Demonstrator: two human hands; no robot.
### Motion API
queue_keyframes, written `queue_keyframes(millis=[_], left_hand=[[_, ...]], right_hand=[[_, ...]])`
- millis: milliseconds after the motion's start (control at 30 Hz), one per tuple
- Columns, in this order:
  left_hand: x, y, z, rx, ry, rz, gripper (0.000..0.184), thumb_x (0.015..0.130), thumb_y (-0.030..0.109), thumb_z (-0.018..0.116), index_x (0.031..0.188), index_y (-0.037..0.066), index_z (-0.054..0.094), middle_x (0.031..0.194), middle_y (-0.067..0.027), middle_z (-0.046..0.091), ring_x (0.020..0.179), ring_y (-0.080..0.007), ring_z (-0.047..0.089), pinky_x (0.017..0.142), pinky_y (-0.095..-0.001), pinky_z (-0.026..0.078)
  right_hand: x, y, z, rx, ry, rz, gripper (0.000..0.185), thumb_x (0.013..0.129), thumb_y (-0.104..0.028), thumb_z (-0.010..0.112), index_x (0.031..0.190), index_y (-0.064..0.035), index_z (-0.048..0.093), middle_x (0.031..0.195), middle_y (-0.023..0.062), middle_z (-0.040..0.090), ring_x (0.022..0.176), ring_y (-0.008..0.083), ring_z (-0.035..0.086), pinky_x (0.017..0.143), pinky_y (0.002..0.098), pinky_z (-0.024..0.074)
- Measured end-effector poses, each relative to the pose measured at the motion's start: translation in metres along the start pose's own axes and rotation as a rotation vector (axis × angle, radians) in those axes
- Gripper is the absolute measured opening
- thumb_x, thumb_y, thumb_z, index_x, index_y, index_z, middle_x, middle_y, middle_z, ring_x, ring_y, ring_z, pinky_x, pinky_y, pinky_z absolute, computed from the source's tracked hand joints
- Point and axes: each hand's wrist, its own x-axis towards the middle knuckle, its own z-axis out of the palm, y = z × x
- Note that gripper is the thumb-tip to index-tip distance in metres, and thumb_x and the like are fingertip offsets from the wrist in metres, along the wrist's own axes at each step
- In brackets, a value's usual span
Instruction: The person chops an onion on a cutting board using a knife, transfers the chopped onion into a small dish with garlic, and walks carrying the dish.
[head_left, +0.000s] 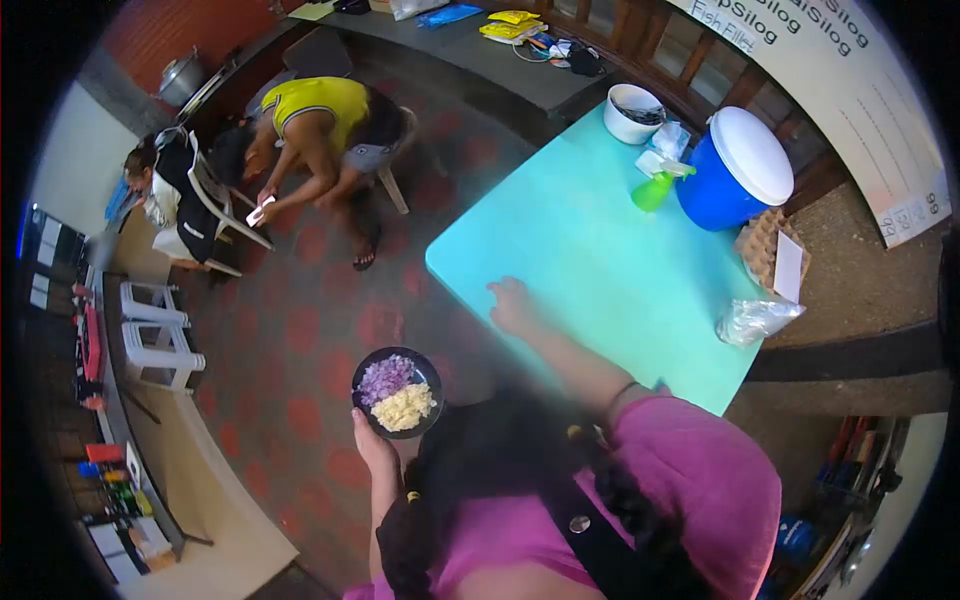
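A small dark bowl (432,376) holds chopped purple onion (385,378) and a pale yellow minced heap (403,408), side by side. My left hand (374,445) grips the bowl at its lower left edge, over the floor. My right hand (512,305) rests at the near left edge of the turquoise table (580,240), its fingers apart and nothing in it.
Along the table's far right side are a white bowl (625,125), a green spray bottle (652,190), a blue bucket (715,185), egg trays (765,245) and a foil bundle (755,322). Two people are beyond, one bending (320,120), one seated near a white chair (212,195).
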Motion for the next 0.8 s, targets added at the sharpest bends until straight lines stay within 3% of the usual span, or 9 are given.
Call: queue_keyframes(millis=[100, 233, 300, 333, 400, 633, 700, 733, 800], left_hand=[[0.079, 0.022, -0.011, 0.025, 0.077, -0.054, 0.056, 0.108, 0.044, 0.037, 0.124, -0.005, 0.059, 0.124, -0.0133, 0.063, 0.113, -0.0203, 0.059, 0.101, -0.0345, 0.043], [0.198, 0.044, -0.035, 0.08, 0.072, 0.034, 0.058, 0.108, 0.045, 0.038, 0.123, -0.007, 0.059, 0.123, -0.0148, 0.063, 0.112, -0.0208, 0.059, 0.1, -0.0342, 0.043], [0.246, 0.089, -0.04, 0.166, -0.108, -0.037, 0.058, 0.107, 0.047, 0.041, 0.125, -0.006, 0.058, 0.122, -0.0134, 0.064, 0.111, -0.02, 0.06, 0.099, -0.0343, 0.044], [0.269, 0.106, -0.036, 0.261, -0.049, -0.03, 0.059, 0.106, 0.047, 0.042, 0.127, -0.007, 0.056, 0.124, -0.0131, 0.063, 0.112, -0.0206, 0.059, 0.1, -0.0347, 0.043], [0.317, 0.128, -0.034, 0.256, -0.091, 0.002, 0.059, 0.106, 0.047, 0.042, 0.127, -0.007, 0.056, 0.125, -0.0127, 0.062, 0.112, -0.0211, 0.059, 0.1, -0.0349, 0.043], [0.458, 0.157, 0.01, 0.358, -0.185, -0.014, 0.057, 0.107, 0.045, 0.041, 0.129, -0.005, 0.055, 0.128, -0.0132, 0.061, 0.112, -0.0203, 0.06, 0.098, -0.0331, 0.045], [0.493, 0.151, 0.03, 0.247, -0.219, -0.096, 0.056, 0.107, 0.045, 0.041, 0.129, -0.005, 0.056, 0.127, -0.0134, 0.062, 0.111, -0.0207, 0.061, 0.098, -0.0337, 0.046], [0.496, 0.166, 0.051, 0.278, -0.278, -0.103, 0.062, 0.106, 0.049, 0.041, 0.127, -0.007, 0.055, 0.125, -0.0136, 0.061, 0.113, -0.0204, 0.056, 0.101, -0.0329, 0.041], [0.519, 0.167, 0.077, 0.267, -0.289, -0.124, 0.061, 0.106, 0.049, 0.041, 0.127, -0.007, 0.055, 0.125, -0.0134, 0.061, 0.113, -0.0201, 0.056, 0.101, -0.0328, 0.042]], right_hand=[[0.069, -0.015, 0.024, -0.048, 0.025, 0.193, 0.061, 0.08, -0.019, 0.068, 0.138, -0.0117, 0.053, 0.143, 0.0223, 0.045, 0.132, 0.0414, 0.043, 0.104, 0.0542, 0.0447], [0.119, -0.018, 0.042, -0.098, 0.05, 0.34, 0.065, 0.084, -0.024, 0.067, 0.143, -0.0113, 0.047, 0.151, 0.0213, 0.037, 0.138, 0.0404, 0.038, 0.105, 0.0557, 0.0438], [0.134, 0.001, 0.071, -0.162, 0.019, 0.541, 0.069, 0.089, -0.033, 0.066, 0.149, -0.0136, 0.04, 0.158, 0.0213, 0.028, 0.144, 0.0404, 0.03, 0.108, 0.0567, 0.041], [0.141, 0.002, 0.075, -0.164, 0.022, 0.556, 0.069, 0.089, -0.033, 0.066, 0.149, -0.0136, 0.04, 0.158, 0.0213, 0.028, 0.144, 0.0404, 0.03, 0.108, 0.0567, 0.041], [0.152, 0.002, 0.084, -0.095, -0.122, 0.782, 0.075, 0.094, -0.044, 0.062, 0.154, -0.0109, 0.032, 0.16, 0.0214, 0.022, 0.147, 0.0407, 0.025, 0.113, 0.0573, 0.0363], [0.162, -0.011, 0.086, -0.235, -0.089, 0.834, 0.078, 0.095, -0.054, 0.053, 0.15, -0.0016, 0.035, 0.162, 0.0222, 0.02, 0.147, 0.0425, 0.026, 0.111, 0.0521, 0.04], [0.178, -0.021, 0.055, -0.306, -0.304, 0.832, 0.065, 0.095, -0.05, 0.055, 0.138, -0.0015, 0.053, 0.152, 0.0231, 0.042, 0.138, 0.0381, 0.044, 0.107, 0.0461, 0.0457], [0.193, -0.022, 0.035, -0.308, -0.304, 0.828, 0.065, 0.095, -0.05, 0.055, 0.138, -0.0015, 0.053, 0.152, 0.0231, 0.042, 0.138, 0.0381, 0.044, 0.107, 0.0461, 0.0457], [0.235, -0.02, -0.004, -0.224, -0.559, 0.803, 0.049, 0.095, -0.045, 0.056, 0.116, -0.0028, 0.069, 0.126, 0.0178, 0.066, 0.115, 0.0315, 0.064, 0.096, 0.0434, 0.0528]])
